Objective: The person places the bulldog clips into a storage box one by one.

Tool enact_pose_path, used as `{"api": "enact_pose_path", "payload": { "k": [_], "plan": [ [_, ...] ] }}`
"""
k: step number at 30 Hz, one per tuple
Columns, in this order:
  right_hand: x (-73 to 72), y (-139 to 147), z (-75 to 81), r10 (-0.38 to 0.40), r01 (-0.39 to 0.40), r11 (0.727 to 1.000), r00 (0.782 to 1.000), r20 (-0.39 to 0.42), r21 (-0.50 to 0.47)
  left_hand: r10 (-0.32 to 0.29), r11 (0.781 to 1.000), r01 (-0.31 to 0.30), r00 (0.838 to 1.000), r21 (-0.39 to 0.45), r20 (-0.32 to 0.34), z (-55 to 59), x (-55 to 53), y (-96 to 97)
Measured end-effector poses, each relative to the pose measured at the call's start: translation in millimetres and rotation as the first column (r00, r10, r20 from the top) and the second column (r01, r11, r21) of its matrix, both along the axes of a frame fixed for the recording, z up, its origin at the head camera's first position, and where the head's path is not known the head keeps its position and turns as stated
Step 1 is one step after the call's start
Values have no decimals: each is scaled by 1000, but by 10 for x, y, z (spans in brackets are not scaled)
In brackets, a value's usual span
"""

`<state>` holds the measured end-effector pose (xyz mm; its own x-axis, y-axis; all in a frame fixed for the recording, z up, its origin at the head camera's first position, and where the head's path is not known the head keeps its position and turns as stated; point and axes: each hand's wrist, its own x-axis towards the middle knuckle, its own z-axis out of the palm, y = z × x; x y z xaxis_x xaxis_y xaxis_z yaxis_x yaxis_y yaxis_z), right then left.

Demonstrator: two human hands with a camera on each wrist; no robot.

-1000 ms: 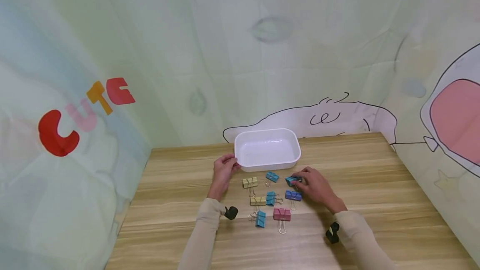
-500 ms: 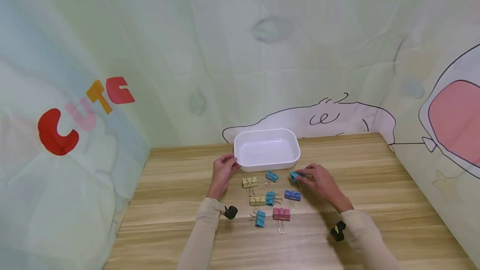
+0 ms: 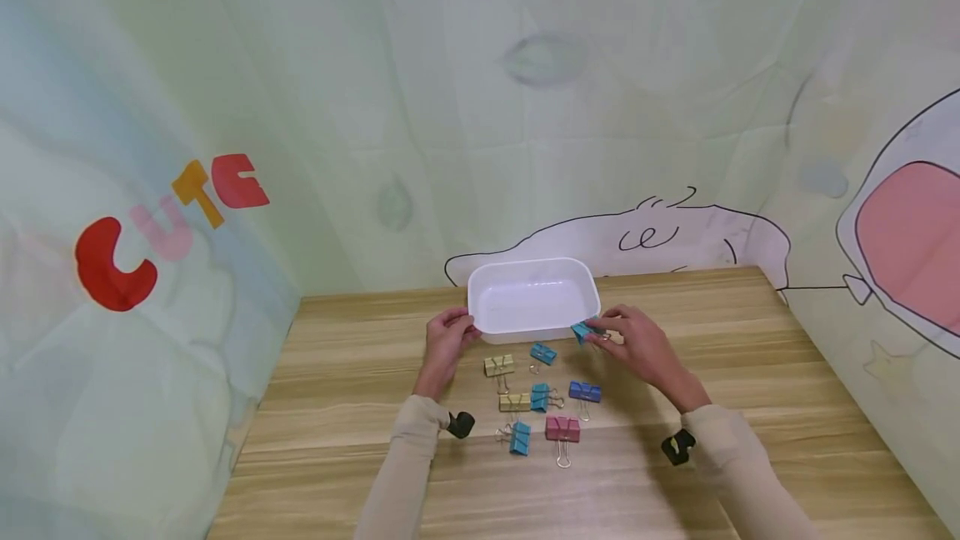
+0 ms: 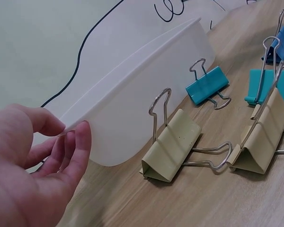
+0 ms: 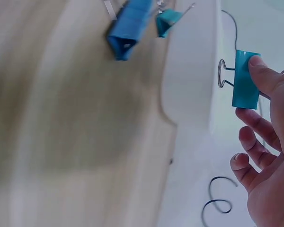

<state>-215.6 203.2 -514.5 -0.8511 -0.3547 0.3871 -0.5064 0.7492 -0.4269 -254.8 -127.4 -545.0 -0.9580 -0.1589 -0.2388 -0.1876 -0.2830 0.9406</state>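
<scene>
A teal binder clip (image 5: 244,80) is pinched between the thumb and fingers of my right hand (image 3: 637,344), held up at the front right corner of the white plastic tray (image 3: 534,330). In the right wrist view the clip's wire handle sticks out past the tray's rim. My left hand (image 3: 447,348) pinches the tray's front left rim, thumb above and fingertips against the outer wall, as the left wrist view shows. No clip shows inside the tray. Closest to the left hand on the table stands a cream binder clip (image 4: 173,144).
In front of the tray lie several more binder clips: a small teal one (image 3: 543,353), a second cream one (image 3: 514,402), a dark blue one (image 3: 585,392), a pink one (image 3: 562,428) and two larger teal ones (image 3: 519,438). A printed curtain (image 3: 360,148) hangs behind the wooden table (image 3: 360,373).
My right hand has lifted the teal binder clip off the table and brought it up to the tray's front right corner. The left hand stays at the tray's rim.
</scene>
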Motion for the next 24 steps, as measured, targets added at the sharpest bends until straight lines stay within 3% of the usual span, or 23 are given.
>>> {"api": "enact_pose_path", "payload": {
  "k": [10,24],
  "plan": [
    [-233,-209,327,37,-37,996,999,6,79,-8,1000,8,1000,-11,5,-27,-15,-19],
    [-536,-515,563,104,-107,987,994,37,120,-30,1000,30,1000,1,-2,-23,-22,-21]
  ]
}}
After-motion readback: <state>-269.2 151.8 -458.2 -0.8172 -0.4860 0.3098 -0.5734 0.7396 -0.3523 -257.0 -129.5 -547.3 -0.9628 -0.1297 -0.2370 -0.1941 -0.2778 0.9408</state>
